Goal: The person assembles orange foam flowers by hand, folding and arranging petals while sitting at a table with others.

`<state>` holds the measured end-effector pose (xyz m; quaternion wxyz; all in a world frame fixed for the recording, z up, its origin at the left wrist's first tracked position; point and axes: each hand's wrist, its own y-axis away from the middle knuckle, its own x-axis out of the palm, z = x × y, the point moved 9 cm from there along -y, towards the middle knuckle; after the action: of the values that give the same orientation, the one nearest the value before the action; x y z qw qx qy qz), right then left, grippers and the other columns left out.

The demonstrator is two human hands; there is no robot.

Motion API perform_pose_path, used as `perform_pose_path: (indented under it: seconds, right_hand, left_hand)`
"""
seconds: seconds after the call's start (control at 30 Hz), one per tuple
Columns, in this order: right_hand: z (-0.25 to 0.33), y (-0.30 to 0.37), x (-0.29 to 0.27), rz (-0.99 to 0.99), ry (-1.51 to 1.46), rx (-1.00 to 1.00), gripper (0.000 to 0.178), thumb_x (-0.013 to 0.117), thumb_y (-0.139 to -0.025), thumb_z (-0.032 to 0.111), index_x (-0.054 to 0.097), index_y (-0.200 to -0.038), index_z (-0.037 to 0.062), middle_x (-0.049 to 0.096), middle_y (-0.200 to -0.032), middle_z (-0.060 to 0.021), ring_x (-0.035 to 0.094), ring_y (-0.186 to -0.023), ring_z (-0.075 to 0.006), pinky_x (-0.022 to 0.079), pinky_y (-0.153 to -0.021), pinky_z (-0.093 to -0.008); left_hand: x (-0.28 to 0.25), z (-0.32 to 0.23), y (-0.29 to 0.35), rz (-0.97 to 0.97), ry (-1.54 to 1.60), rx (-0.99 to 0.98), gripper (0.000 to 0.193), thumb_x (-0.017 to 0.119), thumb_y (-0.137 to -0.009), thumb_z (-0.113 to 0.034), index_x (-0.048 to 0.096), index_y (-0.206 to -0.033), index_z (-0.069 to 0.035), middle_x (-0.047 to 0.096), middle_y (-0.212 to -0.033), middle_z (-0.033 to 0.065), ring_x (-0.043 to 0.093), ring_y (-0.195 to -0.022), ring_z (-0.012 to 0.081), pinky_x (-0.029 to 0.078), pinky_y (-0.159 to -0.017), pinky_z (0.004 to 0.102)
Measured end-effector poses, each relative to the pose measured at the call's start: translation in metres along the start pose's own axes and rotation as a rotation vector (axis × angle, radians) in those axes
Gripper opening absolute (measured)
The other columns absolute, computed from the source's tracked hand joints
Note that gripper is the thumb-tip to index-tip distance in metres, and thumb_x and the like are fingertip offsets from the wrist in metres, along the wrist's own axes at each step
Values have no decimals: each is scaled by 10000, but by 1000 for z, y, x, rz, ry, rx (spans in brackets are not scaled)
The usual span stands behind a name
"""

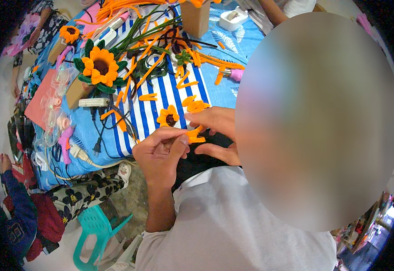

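Note:
My left hand [161, 151] pinches a short bent piece of orange pipe cleaner [196, 135] between thumb and fingertips, in front of the table's edge. To its right my right hand [217, 131] has its index finger and thumb spread apart around the piece. Whether its inner fingers touch the piece is hard to see. Just beyond my hands lies a small orange flower [169, 117] with a dark brown centre. Beside it rest more looped orange petals [195, 105]. A blurred oval covers my right forearm and much of the right side.
A blue-and-white striped cloth [161, 86] covers the table's middle, strewn with orange strips [147, 97]. A large orange flower [100, 66] with green leaves stands at left. Nearby are a power strip [93, 102] with cords and a pink glue gun [65, 144]. A green plastic chair [95, 232] and other people are around.

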<state>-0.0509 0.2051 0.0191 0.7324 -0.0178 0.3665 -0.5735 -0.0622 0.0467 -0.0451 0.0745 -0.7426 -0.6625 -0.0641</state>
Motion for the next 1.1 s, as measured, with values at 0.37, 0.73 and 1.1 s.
perform_pose_path:
  seconds: [0.37,0.73,1.1]
  right_hand:
    - [-26,21,-31,-156,-182,6,92,671,-873,62,703,-935,2,696,-901,-164,672,-818,-343,542,-744,-426]
    - [2,59,-71,-396,15,-59,99,671,-796,53,709,-872,2,705,-823,-153,688,-774,-320,517,-677,-422]
    - [-9,43,-46,-250,158,-130,126,649,-866,98,623,-795,-3,606,-803,-183,622,-800,-375,492,-698,-467]
  left_hand:
    - [47,-1,-23,64,-105,161,218,752,-855,-100,705,-990,65,695,-914,158,642,-800,224,545,-704,329]
    - [96,5,-35,238,-213,198,222,792,-852,-141,690,-916,44,668,-841,111,606,-760,207,502,-677,322]
    - [75,30,-39,272,-160,-72,154,747,-880,-101,683,-935,27,674,-864,88,597,-731,156,473,-640,259]
